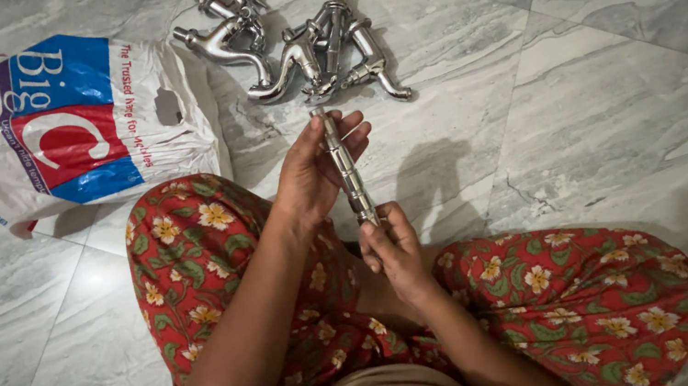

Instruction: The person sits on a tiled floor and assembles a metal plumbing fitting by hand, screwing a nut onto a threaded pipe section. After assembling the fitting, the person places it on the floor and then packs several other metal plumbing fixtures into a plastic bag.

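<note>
At frame centre, the left hand [312, 166] wrapped loosely around a slim chrome tap stem [344, 165]; the right hand [392, 245] apparently pinched its lower end.

Domestic interior, most likely a room of a home. The floor [610, 111] consists of large polished grey-white marble-patterned tiles laid diagonally, with thin joints and a small chip near the right centre. A person sits cross-legged directly on this floor, wearing loose red trousers [584, 292] with a floral print, which is informal indoor clothing. At far left lies a crumpled plastic shopping bag [71, 122] in white, blue and red. At far centre a small heap of chrome water taps [296, 43] rests loose on the tiles. Neither workbench nor shelving appears in view; lighting is soft and indoor.
</note>
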